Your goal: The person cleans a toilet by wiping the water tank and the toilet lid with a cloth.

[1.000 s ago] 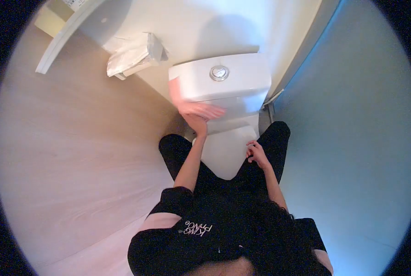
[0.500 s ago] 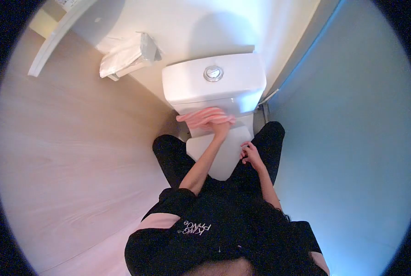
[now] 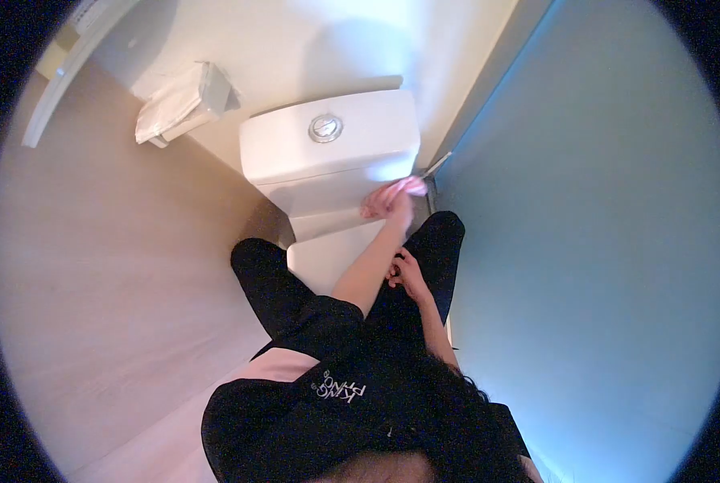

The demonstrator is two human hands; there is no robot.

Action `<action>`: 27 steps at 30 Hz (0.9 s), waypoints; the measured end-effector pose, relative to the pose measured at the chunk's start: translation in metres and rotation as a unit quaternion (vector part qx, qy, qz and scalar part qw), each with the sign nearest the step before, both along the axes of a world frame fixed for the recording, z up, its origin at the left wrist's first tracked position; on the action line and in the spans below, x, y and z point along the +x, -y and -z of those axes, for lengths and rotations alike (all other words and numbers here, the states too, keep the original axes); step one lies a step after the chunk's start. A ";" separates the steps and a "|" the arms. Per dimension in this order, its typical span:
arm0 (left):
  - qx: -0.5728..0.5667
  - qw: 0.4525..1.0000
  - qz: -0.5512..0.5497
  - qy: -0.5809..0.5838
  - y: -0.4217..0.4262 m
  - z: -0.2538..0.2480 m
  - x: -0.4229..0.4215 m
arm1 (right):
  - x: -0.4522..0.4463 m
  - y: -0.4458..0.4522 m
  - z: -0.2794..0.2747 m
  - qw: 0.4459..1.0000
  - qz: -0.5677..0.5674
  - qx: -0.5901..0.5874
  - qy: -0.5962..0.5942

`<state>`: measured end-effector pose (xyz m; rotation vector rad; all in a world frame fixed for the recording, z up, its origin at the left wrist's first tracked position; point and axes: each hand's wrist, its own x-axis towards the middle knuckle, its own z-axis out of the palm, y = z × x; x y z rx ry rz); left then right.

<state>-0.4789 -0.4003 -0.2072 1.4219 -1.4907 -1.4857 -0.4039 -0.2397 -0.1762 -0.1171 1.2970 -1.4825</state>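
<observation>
My left hand [image 3: 402, 212] is closed on a pink striped cloth [image 3: 382, 198], slightly blurred by motion. Hand and cloth are at the right side of the white toilet [image 3: 344, 193], just below its tank [image 3: 283, 149]. Whether the cloth presses on the porcelain there, I cannot tell. The closed toilet lid [image 3: 328, 262] lies between my knees, partly covered by my left forearm. Close to my right thigh, by the lid's right edge, my right hand [image 3: 409, 278] has its fingers loosely bent and apart, with nothing in them.
A round flush button [image 3: 325, 128] sits on top of the tank. On the back wall at left is a paper holder [image 3: 184, 109] with a pale cover. A wood-look wall [image 3: 110, 258] stands close on my left, a blue-grey panel [image 3: 585, 241] on my right.
My left hand has carried the cloth rightward, from the middle behind the lid to the toilet's right side. The view has shifted, while my right hand stays near my thigh.
</observation>
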 end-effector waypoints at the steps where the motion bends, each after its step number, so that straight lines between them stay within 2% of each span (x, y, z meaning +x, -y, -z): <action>1: 0.027 1.000 -0.010 -0.012 0.006 0.006 0.010 | 0.000 -0.002 0.002 1.000 0.001 -0.017 0.015; 3: 0.050 0.997 -0.040 -0.039 0.014 0.007 0.021 | -0.003 -0.002 -0.002 0.999 0.003 -0.027 0.033; 9: -0.061 0.959 -0.177 -0.212 0.042 -0.043 0.034 | -0.001 0.005 0.003 0.999 -0.012 -0.035 0.026; 12: 0.020 0.954 -0.118 -0.276 0.076 -0.057 0.057 | -0.001 0.006 -0.002 1.000 -0.026 -0.013 0.008; 14: 0.142 0.949 -0.040 -0.280 0.094 -0.051 0.078 | -0.002 0.007 0.001 0.999 -0.026 -0.013 0.022; 18: 0.369 0.885 0.134 -0.251 0.103 -0.047 0.143 | -0.002 0.011 0.013 0.999 -0.017 -0.013 0.028; 21: 0.402 0.866 0.174 -0.240 0.103 -0.031 0.162 | -0.002 0.009 0.018 0.999 -0.028 -0.024 0.028; 23: 0.375 0.884 0.112 -0.256 0.100 0.003 0.143 | -0.004 0.011 0.019 0.999 -0.029 -0.027 0.021; 25: 0.371 0.853 0.150 -0.334 0.092 0.011 0.127 | -0.001 0.009 0.015 0.999 -0.021 -0.014 0.025; 26: 0.377 0.806 0.217 -0.401 0.086 -0.003 0.122 | 0.001 0.008 0.016 0.999 -0.018 -0.013 0.023; 27: 0.351 0.801 0.246 -0.419 0.079 0.003 0.107 | 0.001 0.009 0.016 1.000 -0.016 -0.014 0.019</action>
